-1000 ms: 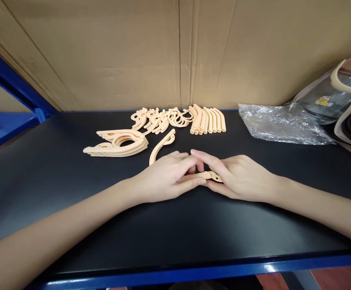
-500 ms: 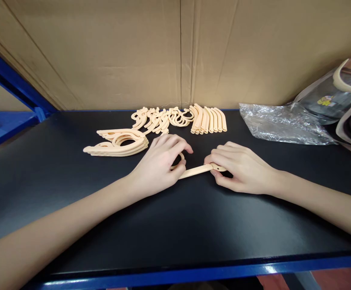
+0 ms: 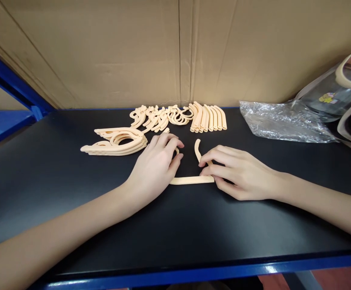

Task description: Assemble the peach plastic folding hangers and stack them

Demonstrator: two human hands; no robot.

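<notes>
A beige plastic folding clothes hanger (image 3: pixel 190 180) lies low over the black tabletop between my hands. My left hand (image 3: pixel 155 167) is closed round its left part, and a bit of a curved piece shows by the thumb. My right hand (image 3: pixel 237 171) grips the hanger's straight arm at its right end. From between those right fingers a slim curved piece (image 3: pixel 197 150) sticks up and away. The fingers hide where these parts meet.
Folded beige hangers (image 3: pixel 115 143) are stacked at the left. Behind my hands lie loose hooks and curved parts (image 3: pixel 160 118) and a row of hanger arms (image 3: pixel 208 117). A clear plastic bag (image 3: pixel 284 121) and a transparent container (image 3: pixel 323 98) are at the right. Cardboard (image 3: pixel 103 52) stands behind.
My right hand has turned, so the short end piece now swings up and away from me as a curved piece. The straight arm now lies nearly level. My left hand has moved slightly left.
</notes>
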